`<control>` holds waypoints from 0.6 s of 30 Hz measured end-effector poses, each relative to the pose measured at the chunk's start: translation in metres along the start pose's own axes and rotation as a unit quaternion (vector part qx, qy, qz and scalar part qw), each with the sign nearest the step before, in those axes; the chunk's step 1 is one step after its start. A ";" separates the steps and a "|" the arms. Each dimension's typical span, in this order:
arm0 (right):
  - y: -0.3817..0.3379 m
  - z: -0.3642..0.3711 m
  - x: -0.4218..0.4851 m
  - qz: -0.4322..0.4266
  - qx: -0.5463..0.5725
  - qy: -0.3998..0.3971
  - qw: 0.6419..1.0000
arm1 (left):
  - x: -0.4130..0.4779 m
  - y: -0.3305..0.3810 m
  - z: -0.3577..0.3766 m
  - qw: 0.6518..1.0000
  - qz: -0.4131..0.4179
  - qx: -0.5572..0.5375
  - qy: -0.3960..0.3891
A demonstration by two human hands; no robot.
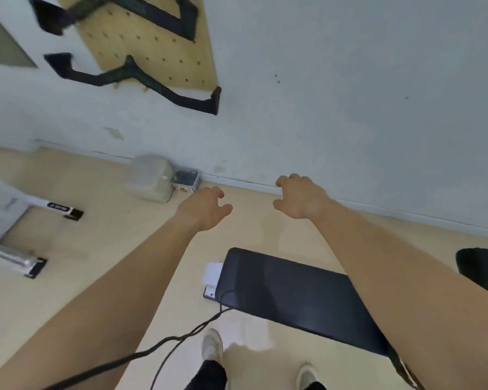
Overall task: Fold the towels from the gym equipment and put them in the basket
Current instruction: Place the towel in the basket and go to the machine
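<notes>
Head view, hands: I am seeing the left hand (pixel 206 206) and the right hand (pixel 299 197) reaching forward side by side, fingers loosely curled, apart and holding nothing.
Towels and basket: I am finding neither here. A small white piece (pixel 213 274) is lying at the bench's end, and I cannot tell what it is.
Cable (pixel 181 337): I am judging this the main hazard. It is trailing across the floor (pixel 96 249) just beside the left shoe (pixel 212 344), so a forward step could snag it.
Bench (pixel 293 294): its dark pad is lying under the right forearm, with the corner jutting toward the walking line. A shin could catch it.
Metal frame (pixel 9 249): its feet are sticking out at the left, well apart from the hands.
Wall (pixel 350 94): it is closing off the space ahead.
Open room: I am reading bare floor between the frame and the bench as the free lane.
</notes>
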State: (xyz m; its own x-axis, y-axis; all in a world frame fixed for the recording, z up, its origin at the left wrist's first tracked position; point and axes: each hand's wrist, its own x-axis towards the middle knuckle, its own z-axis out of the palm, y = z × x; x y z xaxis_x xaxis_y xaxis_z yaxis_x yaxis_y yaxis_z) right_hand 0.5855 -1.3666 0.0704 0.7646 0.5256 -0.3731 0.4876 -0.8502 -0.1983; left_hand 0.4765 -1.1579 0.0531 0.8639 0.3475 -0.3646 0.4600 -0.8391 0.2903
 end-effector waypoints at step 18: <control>-0.441 -0.077 -0.055 -0.359 -0.154 0.035 0.920 | -0.289 -0.307 -0.166 0.926 -0.313 -0.070 0.201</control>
State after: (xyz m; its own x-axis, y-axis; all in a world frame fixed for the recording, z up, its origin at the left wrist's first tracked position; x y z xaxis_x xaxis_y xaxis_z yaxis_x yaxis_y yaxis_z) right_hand 0.3605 -1.0181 0.2482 0.2190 0.9581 -0.1844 0.9657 -0.2399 -0.0996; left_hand 0.1196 -0.9315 0.2167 0.4124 0.8986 -0.1498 0.8943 -0.3680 0.2547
